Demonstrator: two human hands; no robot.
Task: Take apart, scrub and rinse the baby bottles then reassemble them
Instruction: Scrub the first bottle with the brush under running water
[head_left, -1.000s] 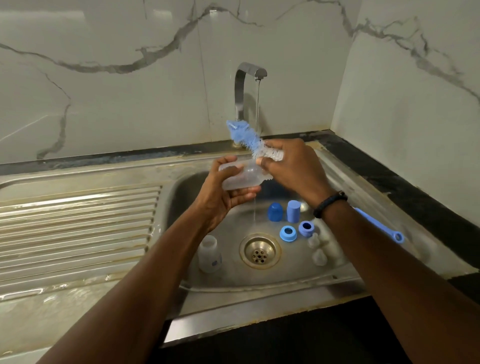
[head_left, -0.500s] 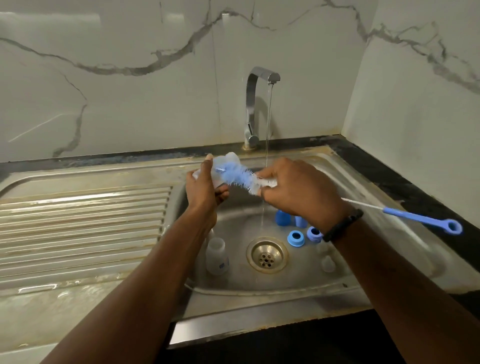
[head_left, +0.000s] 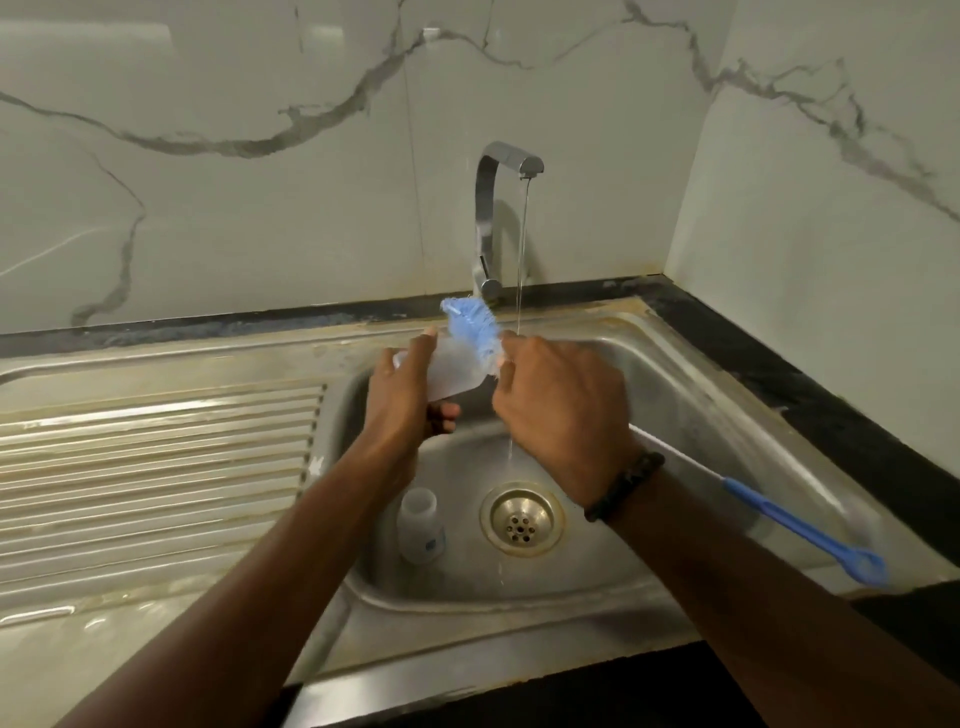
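My left hand (head_left: 402, 397) grips a clear baby bottle (head_left: 452, 374) held on its side above the sink basin. My right hand (head_left: 558, 402) pinches a bottle brush just below its blue bristle head (head_left: 472, 330), which lies against the outside of the bottle and sticks up past it. The brush's wire runs under my right wrist to its blue handle (head_left: 810, 532) at the right. A second clear bottle (head_left: 422, 525) stands upright in the basin left of the drain (head_left: 521, 521). The blue caps and rings are hidden behind my right forearm.
The tap (head_left: 493, 218) at the back runs a thin stream of water into the steel sink (head_left: 691, 395), just right of the brush head. A ribbed draining board (head_left: 156, 467) lies to the left. A black counter (head_left: 831, 405) and marble walls enclose the right side.
The brush head has come out from the bottle's side and now points up and back toward the tap. Both hands shifted slightly, and the brush handle dropped lower at the right.
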